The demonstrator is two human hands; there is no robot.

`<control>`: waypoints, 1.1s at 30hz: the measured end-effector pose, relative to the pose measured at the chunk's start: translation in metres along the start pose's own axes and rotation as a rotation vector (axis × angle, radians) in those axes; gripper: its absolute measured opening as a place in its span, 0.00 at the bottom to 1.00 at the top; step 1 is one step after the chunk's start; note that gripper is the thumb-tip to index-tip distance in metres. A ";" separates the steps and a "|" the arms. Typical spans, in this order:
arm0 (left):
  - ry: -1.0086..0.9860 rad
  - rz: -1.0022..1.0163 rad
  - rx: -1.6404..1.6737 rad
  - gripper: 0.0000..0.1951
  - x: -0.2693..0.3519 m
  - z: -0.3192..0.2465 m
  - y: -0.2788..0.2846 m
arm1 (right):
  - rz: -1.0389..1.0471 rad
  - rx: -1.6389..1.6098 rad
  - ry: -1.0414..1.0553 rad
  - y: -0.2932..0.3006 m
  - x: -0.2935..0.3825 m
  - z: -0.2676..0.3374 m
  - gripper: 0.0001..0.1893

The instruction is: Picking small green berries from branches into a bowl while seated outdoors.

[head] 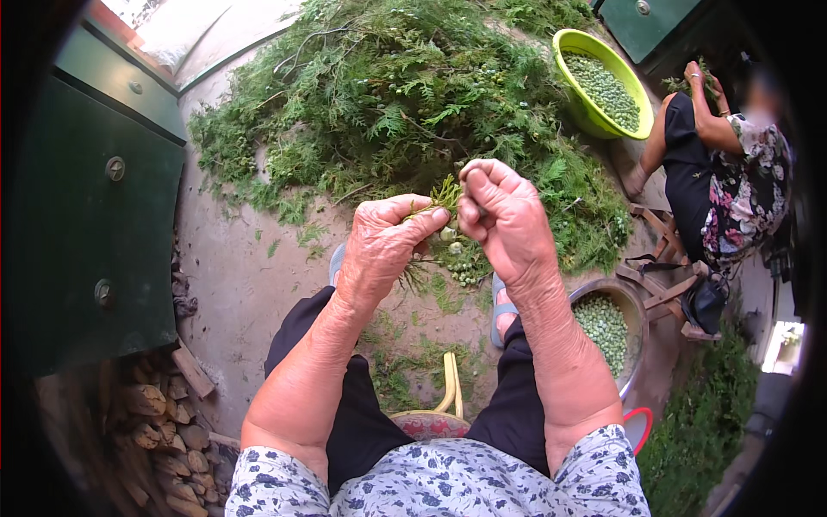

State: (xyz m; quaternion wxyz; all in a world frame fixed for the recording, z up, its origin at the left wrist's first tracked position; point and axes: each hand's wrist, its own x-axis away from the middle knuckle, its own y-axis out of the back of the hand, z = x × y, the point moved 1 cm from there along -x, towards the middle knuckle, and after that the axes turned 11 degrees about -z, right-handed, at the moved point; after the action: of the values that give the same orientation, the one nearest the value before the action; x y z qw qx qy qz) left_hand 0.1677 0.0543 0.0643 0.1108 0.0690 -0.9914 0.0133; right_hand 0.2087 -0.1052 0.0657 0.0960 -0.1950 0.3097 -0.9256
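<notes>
My left hand (381, 239) pinches a leafy conifer sprig (444, 194) between thumb and forefinger. Small pale-green cones (455, 247) show just below the fingertips. Close against the sprig's right side, my right hand (507, 216) has curled fingers, with thumb and forefinger near each other. Whether it grips anything is hidden by the fingers. Beyond both hands lies a large heap of cut conifer branches (400, 103), some bearing bluish-green cones. By my right forearm stands a metal basin (639, 316) partly filled with picked green cones (601, 326).
A lime-green plastic basin (578, 106) of cones stands at the heap's right. Another person (717, 155) sits there holding a sprig, beside a wooden folding stool (659, 291). Green cabinets (110, 213) and stacked firewood (174, 446) line the left. A red-rimmed container (639, 426) sits by my right elbow.
</notes>
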 end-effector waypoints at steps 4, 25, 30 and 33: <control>0.054 -0.119 0.288 0.05 -0.002 0.006 -0.004 | -0.149 -0.143 0.127 0.000 -0.003 0.012 0.05; 0.245 0.045 0.337 0.04 -0.002 0.006 -0.004 | -0.100 0.780 0.359 -0.007 0.005 -0.004 0.12; 0.251 0.053 0.314 0.06 0.001 -0.002 -0.003 | -0.094 0.313 -0.091 -0.005 0.006 -0.006 0.09; 0.233 0.019 0.343 0.07 0.000 0.002 -0.002 | -0.072 0.051 -0.162 -0.007 0.007 -0.015 0.08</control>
State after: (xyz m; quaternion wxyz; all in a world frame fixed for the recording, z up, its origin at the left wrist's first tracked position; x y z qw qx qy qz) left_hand 0.1676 0.0527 0.0622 0.2110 0.0756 -0.9557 0.1911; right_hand 0.1958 -0.0933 0.0609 0.0922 -0.2776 0.2701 -0.9173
